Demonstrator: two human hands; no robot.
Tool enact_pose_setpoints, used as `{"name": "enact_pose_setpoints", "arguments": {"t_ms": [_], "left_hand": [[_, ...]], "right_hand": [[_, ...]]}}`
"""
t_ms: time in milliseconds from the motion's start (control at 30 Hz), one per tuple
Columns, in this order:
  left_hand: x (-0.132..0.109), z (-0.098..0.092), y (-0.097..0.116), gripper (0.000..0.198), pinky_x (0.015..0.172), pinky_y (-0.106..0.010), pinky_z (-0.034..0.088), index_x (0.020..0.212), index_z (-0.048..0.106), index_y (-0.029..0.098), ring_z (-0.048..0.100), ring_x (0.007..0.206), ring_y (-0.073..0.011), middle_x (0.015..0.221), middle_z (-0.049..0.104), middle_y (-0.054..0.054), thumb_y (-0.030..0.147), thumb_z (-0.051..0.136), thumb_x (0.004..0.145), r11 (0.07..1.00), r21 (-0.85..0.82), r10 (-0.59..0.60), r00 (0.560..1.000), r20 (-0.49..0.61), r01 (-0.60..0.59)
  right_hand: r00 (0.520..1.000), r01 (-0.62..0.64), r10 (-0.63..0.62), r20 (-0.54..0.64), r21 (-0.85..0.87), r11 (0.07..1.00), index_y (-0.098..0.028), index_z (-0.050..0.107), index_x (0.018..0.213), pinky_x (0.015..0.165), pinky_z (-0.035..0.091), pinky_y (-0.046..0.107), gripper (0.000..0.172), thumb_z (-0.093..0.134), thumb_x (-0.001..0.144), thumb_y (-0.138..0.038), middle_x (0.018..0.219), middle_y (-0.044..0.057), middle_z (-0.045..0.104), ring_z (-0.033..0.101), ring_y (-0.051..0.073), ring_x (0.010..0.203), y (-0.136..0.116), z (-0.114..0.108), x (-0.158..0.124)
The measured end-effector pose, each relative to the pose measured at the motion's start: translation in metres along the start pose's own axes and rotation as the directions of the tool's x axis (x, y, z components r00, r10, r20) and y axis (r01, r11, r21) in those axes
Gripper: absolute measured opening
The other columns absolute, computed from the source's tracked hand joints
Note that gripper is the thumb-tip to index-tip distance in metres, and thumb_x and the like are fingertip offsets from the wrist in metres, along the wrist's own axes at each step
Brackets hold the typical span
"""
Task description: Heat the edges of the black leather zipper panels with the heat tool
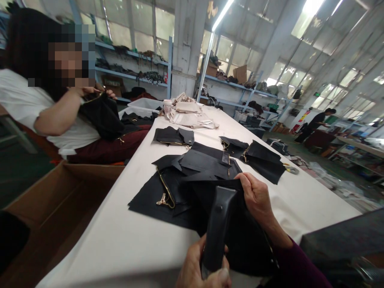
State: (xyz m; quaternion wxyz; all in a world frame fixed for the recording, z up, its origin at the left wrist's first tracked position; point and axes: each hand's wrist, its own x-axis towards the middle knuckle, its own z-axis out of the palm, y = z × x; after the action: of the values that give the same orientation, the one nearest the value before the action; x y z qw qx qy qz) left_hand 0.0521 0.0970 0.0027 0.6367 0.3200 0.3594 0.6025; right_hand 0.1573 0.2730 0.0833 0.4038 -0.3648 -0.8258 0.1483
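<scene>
My left hand [202, 266], at the bottom centre, is closed around the lower end of a long black strap-like piece [220, 224] with a small round stud near its top. My right hand [255, 192] pinches the upper edge of a black bag piece [249, 240], which hangs behind the strap and shows a gold zipper along its right side. Just beyond lie overlapping black bag panels [198, 164], one with a curved gold zipper [165, 186] and a metal clasp at its end. The underside of the bag piece is hidden.
More black zippered pieces [174, 136] lie farther up the white table [120, 240], near a pile of beige pieces [192, 112]. A seated person [69, 104] at left holds a black bag. A cardboard box [69, 196] stands below; tape [291, 169] lies by the right edge.
</scene>
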Motion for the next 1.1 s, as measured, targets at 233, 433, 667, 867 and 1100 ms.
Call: {"name": "enact_pose_setpoints", "arguments": {"t_ms": [233,433,667,867,1100], "left_hand": [[0.009,-0.006,0.008,0.056,0.046,-0.020,0.037,0.100,0.048,0.014,0.045,0.047,-0.0069,0.060,0.051,0.003,0.055,0.069,0.068,0.993,-0.115,0.045,0.992,0.114,-0.032],[0.013,-0.009,0.014,0.052,0.040,-0.018,0.039,0.098,0.049,0.015,0.044,0.044,-0.0064,0.058,0.050,0.004,0.054,0.069,0.069,0.995,-0.094,0.039,0.999,0.025,-0.037],[0.002,-0.013,0.020,0.049,0.039,-0.020,0.037,0.097,0.050,0.015,0.045,0.043,-0.0075,0.058,0.052,0.003,0.051,0.069,0.070,0.992,-0.071,0.096,0.988,-0.120,-0.105],[-0.007,-0.003,0.009,0.058,0.048,-0.021,0.037,0.099,0.050,0.014,0.048,0.049,-0.0090,0.059,0.054,0.002,0.053,0.073,0.063,0.996,-0.094,0.006,0.998,-0.065,-0.012],[-0.001,-0.004,0.014,0.051,0.041,-0.021,0.037,0.097,0.050,0.014,0.044,0.044,-0.0077,0.059,0.051,0.002,0.053,0.069,0.068,0.998,-0.012,0.057,0.986,-0.158,-0.060]], "right_hand": [[0.996,0.005,-0.011,0.089,0.073,0.997,-0.021,0.062,0.075,0.061,0.042,0.026,0.031,0.040,0.094,-0.032,0.066,0.000,0.061,0.057,0.018,0.063,0.008,-0.003,-0.002],[0.991,0.009,-0.016,0.130,0.058,0.998,-0.022,0.061,0.081,0.061,0.042,0.026,0.025,0.041,0.093,-0.031,0.068,0.000,0.062,0.057,0.017,0.061,0.004,0.003,-0.010],[0.997,-0.052,0.052,0.058,0.000,0.999,-0.023,0.055,0.067,0.055,0.039,0.028,0.030,0.039,0.092,-0.033,0.058,0.000,0.054,0.052,0.018,0.054,0.006,0.011,0.002],[0.998,-0.047,0.047,0.034,-0.005,0.999,-0.023,0.056,0.072,0.054,0.039,0.028,0.030,0.038,0.093,-0.033,0.059,-0.001,0.054,0.053,0.018,0.054,-0.001,0.014,-0.003],[0.999,-0.024,0.022,-0.031,-0.050,0.998,-0.023,0.058,0.074,0.055,0.040,0.026,0.029,0.038,0.093,-0.032,0.061,-0.001,0.056,0.054,0.017,0.055,-0.005,-0.002,-0.019]]}}
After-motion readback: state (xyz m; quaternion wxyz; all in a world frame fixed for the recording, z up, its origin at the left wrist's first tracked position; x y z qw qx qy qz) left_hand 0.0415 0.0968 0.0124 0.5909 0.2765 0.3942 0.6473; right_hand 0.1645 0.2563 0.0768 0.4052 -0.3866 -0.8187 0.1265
